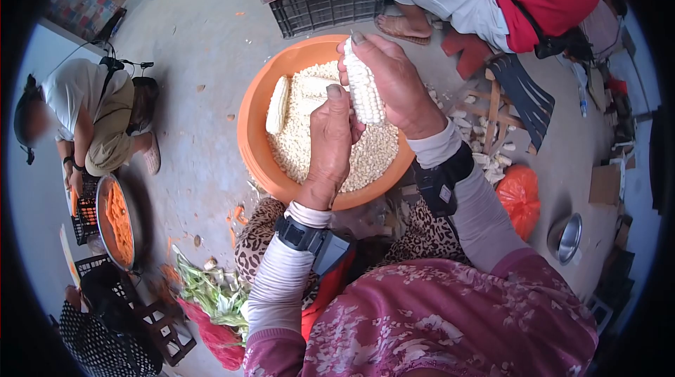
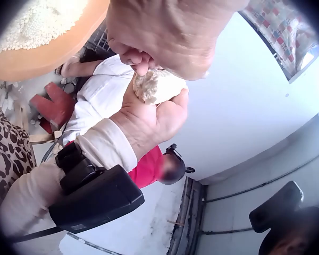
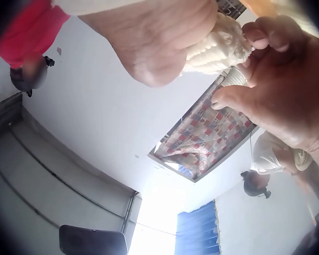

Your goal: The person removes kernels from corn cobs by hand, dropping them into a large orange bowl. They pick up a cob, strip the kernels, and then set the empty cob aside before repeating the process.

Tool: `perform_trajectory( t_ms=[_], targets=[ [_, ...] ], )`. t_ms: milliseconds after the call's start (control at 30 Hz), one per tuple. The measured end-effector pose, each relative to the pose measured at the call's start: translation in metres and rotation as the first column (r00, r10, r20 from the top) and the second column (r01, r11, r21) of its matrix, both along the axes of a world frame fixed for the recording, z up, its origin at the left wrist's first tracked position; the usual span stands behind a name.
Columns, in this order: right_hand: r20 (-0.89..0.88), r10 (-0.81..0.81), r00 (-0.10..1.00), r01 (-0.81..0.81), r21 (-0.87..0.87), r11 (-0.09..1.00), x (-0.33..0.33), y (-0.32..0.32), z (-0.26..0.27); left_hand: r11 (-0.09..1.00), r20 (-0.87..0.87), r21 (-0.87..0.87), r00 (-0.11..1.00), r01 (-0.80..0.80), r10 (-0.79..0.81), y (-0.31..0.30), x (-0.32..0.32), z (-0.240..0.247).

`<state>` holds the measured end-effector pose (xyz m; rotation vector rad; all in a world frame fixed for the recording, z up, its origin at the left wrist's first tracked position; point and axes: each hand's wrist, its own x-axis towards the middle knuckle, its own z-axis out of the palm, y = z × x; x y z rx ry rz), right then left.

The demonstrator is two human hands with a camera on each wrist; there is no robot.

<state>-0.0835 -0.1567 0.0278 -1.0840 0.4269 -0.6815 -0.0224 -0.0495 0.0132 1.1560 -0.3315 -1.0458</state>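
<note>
My right hand (image 1: 401,85) grips a white corn cob (image 1: 365,92) upright over the orange basin, its thumb near the top end. My left hand (image 1: 329,141) is at the cob's lower end, thumb raised and apart from it. In the right wrist view the left fingertips (image 3: 257,38) meet the cob's broken end, with a gap to the thumb. Below, the orange basin (image 1: 249,113) holds many loose white kernels (image 1: 299,156). Among them lie a whole cob (image 1: 278,104) at the left and another cob (image 1: 315,87), partly hidden behind my hands.
Stripped cob pieces (image 1: 492,166) lie right of the basin by a wooden frame (image 1: 496,113) and a red plastic bag (image 1: 519,200). Green husks (image 1: 211,293) lie at lower left. A person in red sits ahead; another crouches left by a bowl of orange shreds (image 1: 118,219).
</note>
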Motion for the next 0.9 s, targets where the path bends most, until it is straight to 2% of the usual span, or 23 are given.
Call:
perform_trajectory(
  t_ms=[67, 100, 167, 267, 467, 600, 667, 700, 767, 900],
  targets=[
    [-0.015, 0.002, 1.000, -0.003, -0.049, 0.999, 0.002, 0.001, -0.001, 0.990, 0.240, 0.045, 0.961, 0.131, -0.138, 0.001, 0.003, 0.001],
    [-0.015, 0.001, 1.000, -0.002, -0.048, 0.999, 0.003, 0.001, -0.003, 0.990, 0.240, 0.046, 0.961, 0.132, -0.139, 0.001, 0.004, -0.001],
    [0.014, 0.003, 1.000, -0.002, -0.044, 0.999, 0.005, 0.001, -0.007, 0.993, 0.360, 0.030, 0.926, 0.116, -0.119, 0.001, 0.005, -0.007],
    [-0.005, -0.002, 1.000, 0.002, -0.078, 0.997, 0.004, 0.002, -0.005, 0.994, 0.445, 0.000, 0.890, 0.111, -0.099, 0.002, 0.004, -0.009],
    [-0.017, 0.023, 1.000, -0.024, -0.049, 0.999, 0.002, 0.003, 0.000, 0.993, 0.509, -0.053, 0.859, 0.103, -0.062, 0.001, 0.000, -0.006],
    [-0.031, -0.008, 0.999, 0.006, -0.066, 0.998, 0.000, 0.002, -0.001, 0.994, 0.507, -0.085, 0.862, 0.075, -0.021, 0.001, -0.001, -0.014],
    [0.048, 0.060, 0.997, -0.064, 0.087, 0.994, -0.003, -0.005, -0.005, 0.998, 0.441, -0.025, 0.897, 0.050, -0.034, 0.003, 0.003, -0.021],
    [0.050, 0.055, 0.997, -0.060, 0.087, 0.994, -0.003, -0.005, -0.005, 0.998, 0.443, -0.025, 0.896, 0.055, -0.038, 0.002, 0.003, -0.020],
    [0.029, 0.029, 0.999, -0.031, 0.074, 0.997, -0.002, -0.003, -0.002, 1.000, 0.263, -0.009, 0.965, 0.014, -0.011, 0.000, 0.002, -0.017],
    [-0.001, 0.004, 1.000, -0.004, 0.057, 0.998, -0.003, -0.005, -0.002, 0.997, 0.172, 0.034, 0.983, 0.065, -0.070, 0.000, 0.009, -0.016]
  ],
)
